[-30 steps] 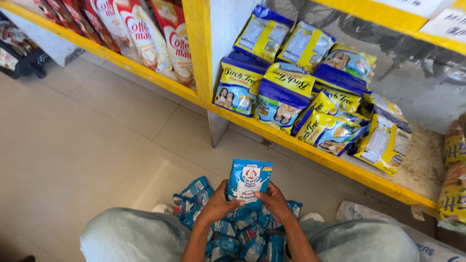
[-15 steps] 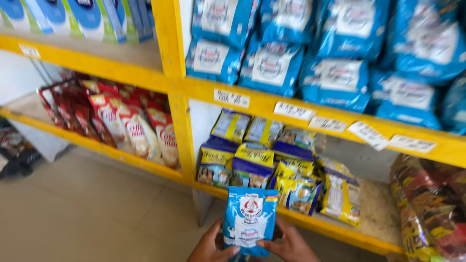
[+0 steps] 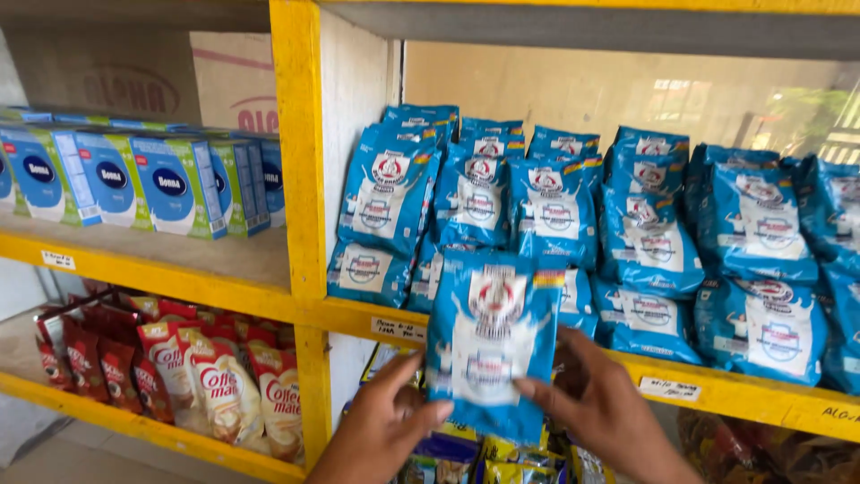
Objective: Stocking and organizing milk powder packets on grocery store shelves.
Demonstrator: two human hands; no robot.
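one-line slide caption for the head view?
Both hands, left and right, hold a blue pouch before a yellow shelf stacked with matching pouches.

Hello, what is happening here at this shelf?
A person holds one blue pouch upright with both hands, the left hand at its lower left edge and the right hand at its right side. The pouch is raised in front of a yellow shelf where many matching blue pouches are stacked. To the left stand blue and green boxes; on the shelf below are red and cream sachets.
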